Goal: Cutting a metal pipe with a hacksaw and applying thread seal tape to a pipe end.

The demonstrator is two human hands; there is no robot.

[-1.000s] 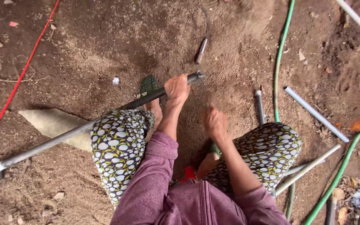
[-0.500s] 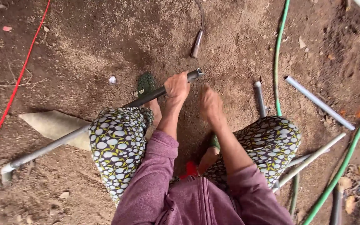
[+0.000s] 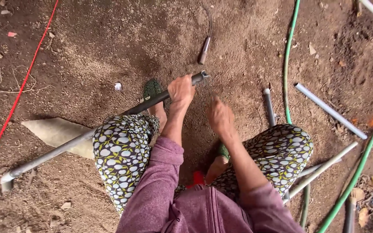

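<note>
A person squats on bare dirt ground (image 3: 109, 43), seen from above, knees in patterned trousers and arms in purple sleeves. A long grey metal pipe (image 3: 78, 140) runs from the lower left, over the left knee, up to the middle of the view, where its far end carries a threaded fitting. The left hand (image 3: 181, 89) is clenched around the pipe just behind that end. The right hand (image 3: 219, 116) hovers beside it over the soil, fingers pointed down; whether it grips anything cannot be told. A green hose (image 3: 286, 64) and several shorter grey pipes (image 3: 329, 110) lie to the right, a red cord (image 3: 20, 92) runs along the left, and a sickle with a wooden handle (image 3: 203, 49) lies just ahead.

As a judgement, the long pipe could swing or slip off the knee, since only one hand steadies it, and loose soil could clog its open end. The feet are mostly hidden, and the pipe end's detail is hard to make out.
</note>
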